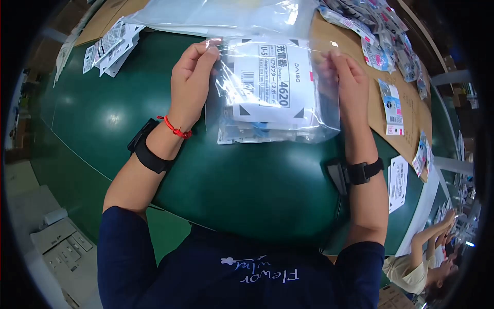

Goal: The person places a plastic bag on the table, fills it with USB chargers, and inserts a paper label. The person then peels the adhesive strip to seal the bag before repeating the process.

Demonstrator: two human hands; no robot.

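Between my hands a clear plastic bag (321, 116) is held over the green table. Inside it lies a white printed label card (267, 105), with packaged goods partly showing beneath it. The fingers of my left hand (193, 72) pinch the bag's upper left corner. At the upper right corner, my right hand (350, 77) grips the plastic, its fingertips a little blurred. A red cord bracelet and a black strap are on my left wrist; another black strap is on the right.
Beyond the bag lies a stack of clear plastic bags (226, 18). White label cards (116, 46) are piled at the far left. Many packaged items (378, 31) cover brown cardboard (406, 100) on the right. Another card (398, 183) lies near my right forearm. A co-worker (419, 262) is at lower right.
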